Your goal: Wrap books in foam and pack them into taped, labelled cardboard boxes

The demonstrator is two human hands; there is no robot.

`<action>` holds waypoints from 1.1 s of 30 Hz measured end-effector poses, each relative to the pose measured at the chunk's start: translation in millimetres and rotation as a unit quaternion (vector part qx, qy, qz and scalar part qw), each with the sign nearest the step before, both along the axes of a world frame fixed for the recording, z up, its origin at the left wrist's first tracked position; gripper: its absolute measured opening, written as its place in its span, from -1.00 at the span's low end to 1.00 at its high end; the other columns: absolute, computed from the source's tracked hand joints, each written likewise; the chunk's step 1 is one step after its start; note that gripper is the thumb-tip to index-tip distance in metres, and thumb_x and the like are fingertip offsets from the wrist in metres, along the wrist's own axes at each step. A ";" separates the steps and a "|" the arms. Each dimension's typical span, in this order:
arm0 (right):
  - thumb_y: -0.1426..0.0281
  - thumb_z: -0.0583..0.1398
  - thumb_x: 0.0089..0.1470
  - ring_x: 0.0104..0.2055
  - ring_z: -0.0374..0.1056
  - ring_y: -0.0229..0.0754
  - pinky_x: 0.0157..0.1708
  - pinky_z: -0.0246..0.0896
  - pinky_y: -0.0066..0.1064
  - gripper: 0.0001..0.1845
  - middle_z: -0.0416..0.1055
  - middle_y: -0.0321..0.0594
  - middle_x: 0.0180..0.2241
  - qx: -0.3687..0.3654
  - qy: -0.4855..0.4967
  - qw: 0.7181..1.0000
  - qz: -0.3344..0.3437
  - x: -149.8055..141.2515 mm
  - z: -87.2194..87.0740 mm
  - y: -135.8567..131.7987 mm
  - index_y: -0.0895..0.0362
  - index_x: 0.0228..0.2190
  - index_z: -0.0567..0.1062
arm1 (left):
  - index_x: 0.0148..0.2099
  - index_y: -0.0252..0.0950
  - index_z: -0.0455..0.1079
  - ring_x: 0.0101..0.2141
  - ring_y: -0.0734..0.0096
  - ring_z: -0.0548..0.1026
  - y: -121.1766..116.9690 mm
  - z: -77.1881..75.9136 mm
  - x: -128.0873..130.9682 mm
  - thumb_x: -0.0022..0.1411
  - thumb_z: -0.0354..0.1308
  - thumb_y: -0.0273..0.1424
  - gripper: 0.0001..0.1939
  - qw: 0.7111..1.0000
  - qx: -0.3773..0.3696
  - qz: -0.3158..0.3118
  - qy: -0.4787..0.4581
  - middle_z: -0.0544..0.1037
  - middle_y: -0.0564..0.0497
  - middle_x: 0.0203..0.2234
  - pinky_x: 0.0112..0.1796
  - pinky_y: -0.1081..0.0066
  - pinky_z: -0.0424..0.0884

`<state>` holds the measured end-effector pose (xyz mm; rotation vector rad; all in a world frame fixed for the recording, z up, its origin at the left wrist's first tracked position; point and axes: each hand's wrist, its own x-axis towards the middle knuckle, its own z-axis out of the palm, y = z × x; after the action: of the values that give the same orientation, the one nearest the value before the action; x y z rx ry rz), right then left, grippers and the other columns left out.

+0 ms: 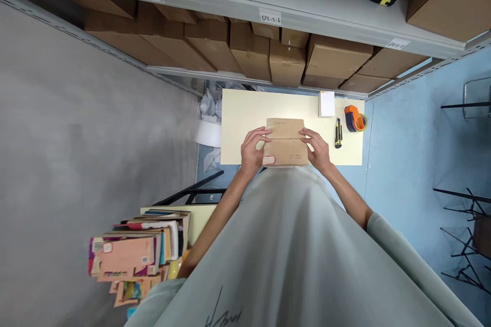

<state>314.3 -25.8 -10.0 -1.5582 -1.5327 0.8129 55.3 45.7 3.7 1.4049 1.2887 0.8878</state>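
A flat brown cardboard mailer (286,142) lies on the pale yellow table (245,112), near its front edge. My left hand (253,150) grips the mailer's left side with the fingers curled over the top face. My right hand (316,148) holds the right side the same way, fingers bent onto the cardboard. A red mark shows at the mailer's near left corner.
On the table to the right lie a white pad (326,103), a black-and-yellow utility knife (338,133) and an orange tape dispenser (355,118). Brown boxes (249,51) fill the shelf behind. A stack of colourful books (141,253) stands at lower left. Crumpled paper (210,104) lies left of the table.
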 end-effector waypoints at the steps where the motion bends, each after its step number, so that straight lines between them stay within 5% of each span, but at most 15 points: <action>1: -0.03 0.19 0.46 0.34 0.54 0.15 0.42 0.40 0.22 -0.65 0.68 -0.03 0.12 -0.010 0.009 1.000 -0.004 -1.2 1.8 0.9 -0.07 -0.14 0.62 | -0.28 -0.10 0.56 0.25 -0.07 0.59 2.1 -0.9 -2.7 0.23 0.51 -0.06 -0.70 1.000 -0.013 -0.003 -0.013 0.75 -0.13 -0.02 0.40 -0.12 0.40; 6: -0.17 0.32 0.30 0.04 0.62 0.10 0.18 0.56 0.01 -0.39 0.71 -0.08 -0.04 -0.131 0.134 0.979 -0.075 -11.1 3.3 11.5 0.02 0.10 0.63 | -0.09 -0.21 0.61 -0.09 0.13 0.68 14.5 -14.2 -10.6 -0.08 0.67 0.04 -0.37 0.986 -0.140 0.010 -0.094 0.72 -0.08 -0.18 0.14 0.08 0.63; 9: -0.25 0.35 0.21 -0.01 0.58 0.05 0.05 0.56 -0.13 -0.27 0.70 -0.14 -0.10 -0.191 0.229 0.949 -0.097 -19.4 -0.7 18.2 0.05 0.11 0.64 | 0.01 -0.25 0.62 -0.15 0.20 0.67 15.9 -19.0 -9.4 -0.07 0.67 0.11 -0.26 0.974 -0.188 0.013 -0.126 0.72 -0.07 -0.19 -0.05 0.22 0.66; 13: -0.16 0.37 0.17 0.04 0.57 0.03 0.09 0.54 -0.17 -0.43 0.72 -0.18 -0.10 -0.241 0.343 0.896 -0.143 -31.9 -3.6 22.4 0.03 -0.07 0.64 | 0.10 -0.22 0.64 -0.11 0.20 0.68 11.0 -14.7 -2.2 0.15 0.53 0.25 -0.26 0.958 -0.223 0.007 -0.178 0.73 -0.12 -0.10 -0.12 0.27 0.65; 18: 0.14 0.38 0.17 -0.23 0.56 -0.07 -0.17 0.55 -0.30 -0.75 0.65 -0.26 -0.32 -0.332 0.501 0.784 -0.154 -53.8 0.7 22.8 0.03 -0.23 0.58 | 0.19 -0.17 0.61 0.21 0.08 0.62 4.9 -16.4 17.8 0.16 0.60 0.15 -0.27 0.929 -0.263 -0.020 -0.260 0.71 -0.15 0.12 0.21 0.19 0.55; 21: 0.19 0.38 0.20 -0.40 0.42 -0.16 -0.35 0.46 -0.36 -0.80 0.55 -0.29 -0.43 -0.354 0.537 0.756 -0.122 -67.7 5.6 20.8 0.05 -0.31 0.56 | 0.02 -0.25 0.63 0.11 0.02 0.67 -0.1 -24.5 30.2 0.17 0.57 0.20 -0.32 0.888 -0.345 -0.064 -0.298 0.74 -0.19 -0.04 0.09 0.18 0.61; 25: 0.04 0.46 0.17 -0.36 0.48 -0.11 -0.36 0.45 -0.33 -0.63 0.57 -0.25 -0.43 -0.339 0.470 0.813 -0.059 -66.5 11.1 15.7 0.07 -0.32 0.61 | -0.10 -0.26 0.60 -0.11 0.14 0.72 -4.0 -31.6 31.3 0.20 0.60 0.10 -0.45 0.873 -0.356 -0.028 -0.333 0.70 -0.08 -0.28 -0.12 0.27 0.65; 28: -0.17 0.45 0.13 -0.17 0.60 0.03 -0.21 0.54 -0.24 -0.44 0.66 -0.21 -0.35 -0.329 0.360 0.871 -0.064 -43.0 13.0 12.8 0.09 -0.28 0.68 | 0.01 -0.25 0.60 -0.07 0.16 0.73 1.5 -31.6 18.7 0.17 0.64 0.03 -0.42 0.887 -0.325 0.046 -0.326 0.75 -0.09 -0.16 -0.05 0.28 0.68; 33: -0.37 0.38 0.12 -0.02 0.66 0.05 0.04 0.61 -0.13 -0.20 0.74 -0.10 -0.11 -0.302 0.341 0.887 -0.078 -7.2 7.4 11.5 0.06 -0.04 0.70 | 0.10 -0.24 0.60 0.01 0.09 0.74 12.1 -26.5 2.5 -0.06 0.75 -0.02 -0.24 0.924 -0.281 0.097 -0.239 0.78 -0.13 0.01 -0.10 0.31 0.69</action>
<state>307.1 -14.3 -2.6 -1.5243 -0.6513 1.6363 57.8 57.8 -22.8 0.5708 1.1792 0.8337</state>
